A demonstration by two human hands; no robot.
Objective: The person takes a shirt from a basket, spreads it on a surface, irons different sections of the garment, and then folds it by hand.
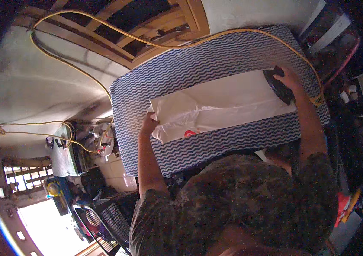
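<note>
A long piece of white fabric (229, 92), possibly a folded garment, lies creased across the patterned table cover. It bears a red print (189, 133) near its lower left edge. My left hand (149, 123) pinches the fabric's left end between thumb and fingers. At the right end, my right hand (286, 77) grips the top of a dark, curved-edged object that looks like a clothes iron (277, 88). This dark object rests over the fabric; its handle is hidden by my hand and the dim light.
The table has a blue-and-white zigzag cover (168, 76). A yellow cord or hose (245, 30) runs along its far edge and loops down near my right forearm. A wooden frame (165, 28) stands behind. A black mesh chair (104, 224) is at lower left, with a bright opening beyond.
</note>
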